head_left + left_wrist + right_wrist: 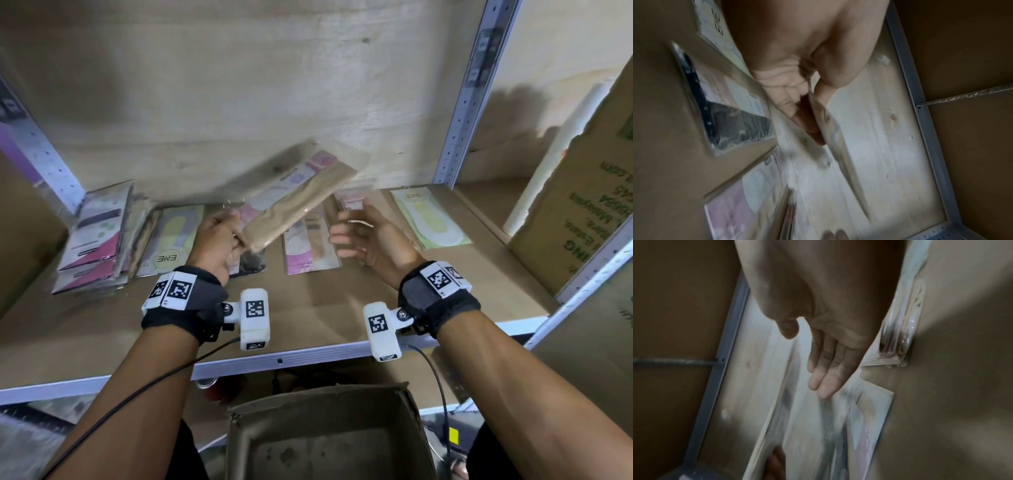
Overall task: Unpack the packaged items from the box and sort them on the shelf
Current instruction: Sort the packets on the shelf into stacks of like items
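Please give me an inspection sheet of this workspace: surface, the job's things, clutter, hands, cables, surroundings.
Surface: brown shelf, packets along the back, front part bare.
Job's things: tan packet held in the air, blurred; green packet flat at right; stack at left; open box below the shelf.
Clutter: nothing seen.
Hands: left hand grips the tan packet's end; right hand open, holding nothing.
Cables: black cable from the left wrist; another from the right.
Surroundings: metal upright; printed carton at right.
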Tool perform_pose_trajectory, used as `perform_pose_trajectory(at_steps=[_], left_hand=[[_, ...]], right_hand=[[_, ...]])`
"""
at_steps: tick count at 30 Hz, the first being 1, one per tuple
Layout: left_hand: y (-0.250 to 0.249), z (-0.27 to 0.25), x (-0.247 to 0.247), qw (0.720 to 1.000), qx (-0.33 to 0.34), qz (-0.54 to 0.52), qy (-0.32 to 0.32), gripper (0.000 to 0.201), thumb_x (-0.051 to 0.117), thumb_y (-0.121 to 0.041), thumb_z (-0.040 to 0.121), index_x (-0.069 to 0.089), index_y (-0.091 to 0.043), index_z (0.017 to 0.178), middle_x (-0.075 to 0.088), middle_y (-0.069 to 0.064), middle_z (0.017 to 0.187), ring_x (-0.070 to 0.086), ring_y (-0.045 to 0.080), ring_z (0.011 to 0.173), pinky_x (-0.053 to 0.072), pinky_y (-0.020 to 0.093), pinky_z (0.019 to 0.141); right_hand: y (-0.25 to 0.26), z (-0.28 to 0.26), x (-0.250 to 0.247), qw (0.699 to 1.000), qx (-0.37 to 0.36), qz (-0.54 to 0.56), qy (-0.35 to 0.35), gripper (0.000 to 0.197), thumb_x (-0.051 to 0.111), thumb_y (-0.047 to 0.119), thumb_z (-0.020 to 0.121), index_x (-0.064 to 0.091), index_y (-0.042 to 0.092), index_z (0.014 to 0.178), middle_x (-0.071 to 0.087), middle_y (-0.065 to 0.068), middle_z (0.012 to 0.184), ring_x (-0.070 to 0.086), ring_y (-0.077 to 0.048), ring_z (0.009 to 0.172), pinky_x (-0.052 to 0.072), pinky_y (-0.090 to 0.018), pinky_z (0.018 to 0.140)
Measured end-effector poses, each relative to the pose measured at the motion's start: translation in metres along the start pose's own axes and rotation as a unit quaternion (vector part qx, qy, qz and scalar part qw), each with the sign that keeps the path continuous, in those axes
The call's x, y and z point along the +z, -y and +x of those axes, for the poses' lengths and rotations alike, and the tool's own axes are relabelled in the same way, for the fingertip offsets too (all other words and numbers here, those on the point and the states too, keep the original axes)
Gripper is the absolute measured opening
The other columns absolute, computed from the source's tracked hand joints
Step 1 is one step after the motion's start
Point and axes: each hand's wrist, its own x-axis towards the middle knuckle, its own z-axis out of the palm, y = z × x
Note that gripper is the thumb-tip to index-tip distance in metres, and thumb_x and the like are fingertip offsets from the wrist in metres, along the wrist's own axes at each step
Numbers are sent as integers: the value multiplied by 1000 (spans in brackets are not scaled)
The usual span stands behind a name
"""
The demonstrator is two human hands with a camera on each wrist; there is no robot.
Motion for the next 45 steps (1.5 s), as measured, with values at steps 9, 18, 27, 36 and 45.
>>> perform_pose_trajectory(at_steps=[9, 18, 27, 36, 45], left_hand=[[11, -24, 19, 970, -59, 119, 201, 40, 79, -5, 81, 61, -7, 116, 75, 12, 107, 75, 18, 84, 60, 24, 68], [-8, 10, -9, 997, 25, 71, 25, 36, 76, -48, 81, 66, -28, 109, 78, -3, 92, 74, 12, 83, 57, 38, 70], [-11, 20, -23, 980, 134, 135, -53, 34, 61, -44, 95, 65, -18, 72, 66, -1, 61, 61, 12, 51, 46, 22, 55], [-6, 15, 4, 990, -73, -107, 50, 59, 40, -66, 96, 67, -13, 89, 61, -3, 61, 47, 7, 45, 35, 15, 41], [31, -33, 101, 961, -4, 75, 267, 28, 74, -21, 89, 67, -10, 114, 77, 11, 98, 74, 22, 80, 61, 28, 69]], right_hand=[[-11, -5, 15, 998, -17, -53, -6, 39, 71, 15, 91, 55, 0, 124, 64, -22, 121, 73, -23, 81, 61, -30, 56], [-4, -18, -2, 975, 18, -165, 149, 33, 62, 20, 98, 63, 8, 128, 73, -8, 99, 69, -19, 74, 57, -22, 50], [6, -25, -20, 966, 11, -211, 146, 30, 59, 15, 99, 63, 8, 127, 68, -13, 93, 64, -20, 68, 53, -24, 47], [17, -23, -44, 991, -41, -121, 46, 27, 53, 11, 101, 60, -4, 123, 63, -17, 85, 54, -21, 61, 45, -23, 43], [31, -17, -53, 998, -46, -1, -38, 11, 58, 7, 98, 60, 0, 106, 67, -18, 99, 71, -24, 79, 63, -29, 66]])
